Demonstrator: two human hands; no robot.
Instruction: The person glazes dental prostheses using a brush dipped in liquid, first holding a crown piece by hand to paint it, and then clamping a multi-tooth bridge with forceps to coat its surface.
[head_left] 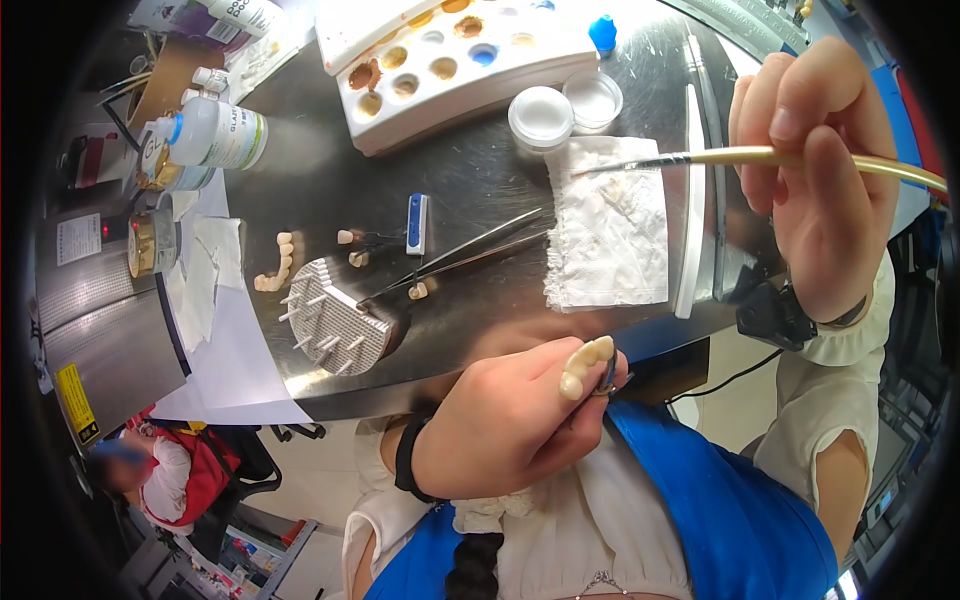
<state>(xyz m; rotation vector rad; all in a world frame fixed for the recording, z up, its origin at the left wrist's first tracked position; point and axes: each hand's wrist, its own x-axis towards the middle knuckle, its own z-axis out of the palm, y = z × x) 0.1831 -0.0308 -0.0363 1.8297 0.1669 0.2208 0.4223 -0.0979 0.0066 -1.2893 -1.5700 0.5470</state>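
My right hand is closed round the pale handle of a fine paintbrush, its dark bristles lying over a folded white tissue. Low at the table's front edge, my left hand pinches a dark metal holder with a cream dental bridge at its end. A pair of tweezers lies left of the tissue. Beside them are single tooth crowns, a small blue-and-white holder, a pegged firing tray and another dental bridge.
A white palette with coloured wells stands at the back, near two small round jars and a blue cap. More brushes lie right of the tissue. Bottles stand at the left, and a person sits beyond.
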